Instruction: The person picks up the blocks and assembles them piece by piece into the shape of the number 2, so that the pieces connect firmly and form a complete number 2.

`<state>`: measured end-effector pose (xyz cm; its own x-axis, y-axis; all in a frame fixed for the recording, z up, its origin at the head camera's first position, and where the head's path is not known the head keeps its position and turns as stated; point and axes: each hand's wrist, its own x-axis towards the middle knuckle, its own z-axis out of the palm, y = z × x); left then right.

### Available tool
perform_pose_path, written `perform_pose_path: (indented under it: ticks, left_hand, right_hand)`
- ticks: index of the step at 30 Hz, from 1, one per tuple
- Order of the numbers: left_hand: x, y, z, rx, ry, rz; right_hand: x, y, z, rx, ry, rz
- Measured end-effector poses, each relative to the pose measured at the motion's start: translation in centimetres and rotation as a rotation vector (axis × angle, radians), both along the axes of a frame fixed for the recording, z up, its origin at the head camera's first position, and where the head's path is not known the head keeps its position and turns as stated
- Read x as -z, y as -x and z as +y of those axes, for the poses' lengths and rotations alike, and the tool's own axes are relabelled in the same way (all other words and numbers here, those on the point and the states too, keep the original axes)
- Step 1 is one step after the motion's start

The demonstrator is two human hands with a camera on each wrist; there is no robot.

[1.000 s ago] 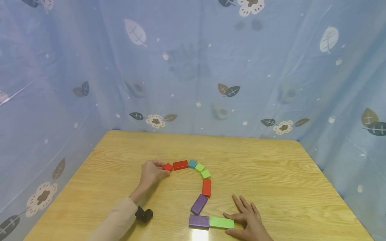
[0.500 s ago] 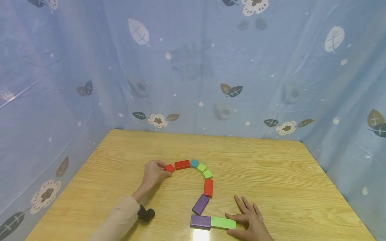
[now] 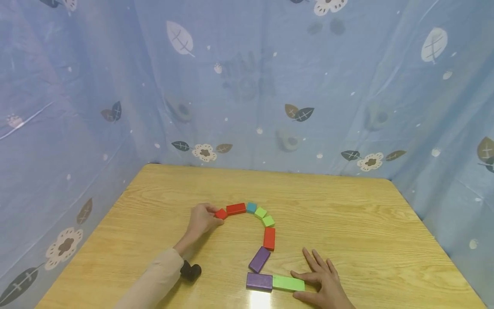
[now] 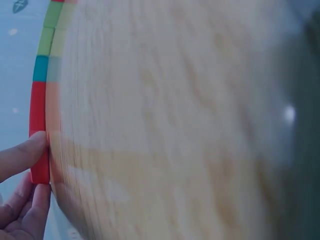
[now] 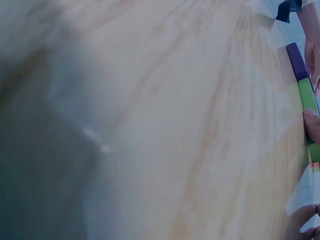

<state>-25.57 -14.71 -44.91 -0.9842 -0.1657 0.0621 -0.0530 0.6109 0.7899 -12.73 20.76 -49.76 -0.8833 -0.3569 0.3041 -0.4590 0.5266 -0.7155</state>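
Note:
In the head view, my left hand (image 3: 201,219) pinches a small red block (image 3: 221,214) between thumb and fingers. That block sits at the left end of a curved row, against a longer red block (image 3: 236,209). The curve runs on through a blue block (image 3: 251,207), two small lime blocks (image 3: 260,213), a red block (image 3: 269,238) and a tilted purple block (image 3: 260,259). Below lies another purple block (image 3: 259,281), end to end with a long green block (image 3: 288,283). The thumb and index finger of my right hand (image 3: 322,283) hold the green block's right end; its other fingers are spread.
The blocks lie on a wood-grain table (image 3: 347,214). A black device (image 3: 191,271) is at my left wrist. Blue patterned curtains (image 3: 239,86) hang behind the table and along both sides.
The small red block has turned a little and been nudged against the longer red one by my left hand. My right hand stays at the green block. The head view has shifted slightly.

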Motion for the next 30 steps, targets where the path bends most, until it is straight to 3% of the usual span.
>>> perform_pose_path:
  ticks: [9,21,27,30]
  left_hand:
    - [-0.2,-0.2,0.2,0.035,0.008,-0.005]
    - [-0.4,-0.3,0.0,0.038,-0.002,-0.020]
    - [-0.7,-0.4,-0.5,0.072,-0.019,-0.018]
    - [-1.3,-0.6,-1.2,0.104,-0.075,-0.014]
  right_hand:
    - [-0.5,-0.4,0.0,0.017,-0.001,-0.031]
    - [-0.9,-0.7,-0.3,0.054,-0.025,-0.019]
    - [-1.5,-0.5,-0.3,0.043,-0.011,-0.105]
    - [-2.1,-0.3,0.1,-0.013,0.028,-0.169]
